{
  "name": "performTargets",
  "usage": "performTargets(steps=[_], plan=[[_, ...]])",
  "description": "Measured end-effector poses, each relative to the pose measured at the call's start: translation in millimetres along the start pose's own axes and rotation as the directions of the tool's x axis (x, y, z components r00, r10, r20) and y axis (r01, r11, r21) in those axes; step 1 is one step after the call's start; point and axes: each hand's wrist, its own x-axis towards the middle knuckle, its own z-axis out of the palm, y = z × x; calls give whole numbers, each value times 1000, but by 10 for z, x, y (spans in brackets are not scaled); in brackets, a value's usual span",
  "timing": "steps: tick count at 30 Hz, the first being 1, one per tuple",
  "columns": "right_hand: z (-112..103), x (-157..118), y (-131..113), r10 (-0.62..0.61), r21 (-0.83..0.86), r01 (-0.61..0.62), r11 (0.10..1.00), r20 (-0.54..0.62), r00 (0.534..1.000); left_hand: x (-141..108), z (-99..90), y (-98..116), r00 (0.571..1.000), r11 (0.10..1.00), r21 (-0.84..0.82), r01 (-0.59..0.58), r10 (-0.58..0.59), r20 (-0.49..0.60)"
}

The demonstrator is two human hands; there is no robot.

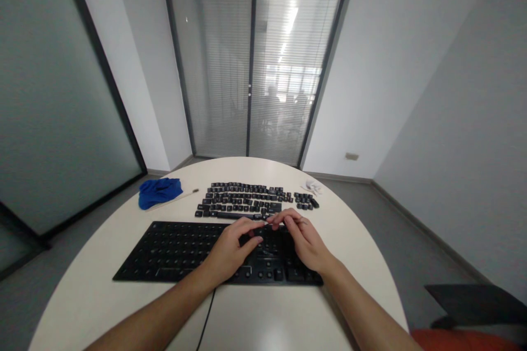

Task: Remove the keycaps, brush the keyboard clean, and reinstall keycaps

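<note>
Forearms (164, 311) reach over the keyboard (181, 244); my left fingers (250, 226) and right fingers (288, 215) nearly meet; whether gripping, I cannot tell.

Office: glass partition (251, 60), blinds (214, 88), pale table (267, 318).

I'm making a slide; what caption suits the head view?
Left hand and right hand close together over a black keyboard, loose keycaps in rows beyond.

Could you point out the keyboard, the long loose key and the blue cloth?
Keyboard (181, 247): head view, left part of its body.
Long loose key (234, 216): head view, middle of its length.
Blue cloth (160, 192): head view, middle of its crumpled top.
</note>
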Motion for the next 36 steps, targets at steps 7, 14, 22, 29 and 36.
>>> performTargets(steps=[7,14,22,29,36], plan=[[35,29,-24,70,-299,-62,952,16,997,-6,0,-37,994,999,17,44,-42,-104],[216,14,-106,104,-395,-63,916,83,991,-47,47,-50,990,997,46,66,-60,-124],[168,34,-110,68,-433,-25,901,84,994,-69,48,-39,994,981,184,54,-35,-106],[-471,46,152,183,-649,-200,734,-94,979,-105,6,-9,993,957,283,-63,31,117],[-873,5,474,312,-783,-256,567,-83,946,-140,-17,28,958,927,317,-200,118,260]])
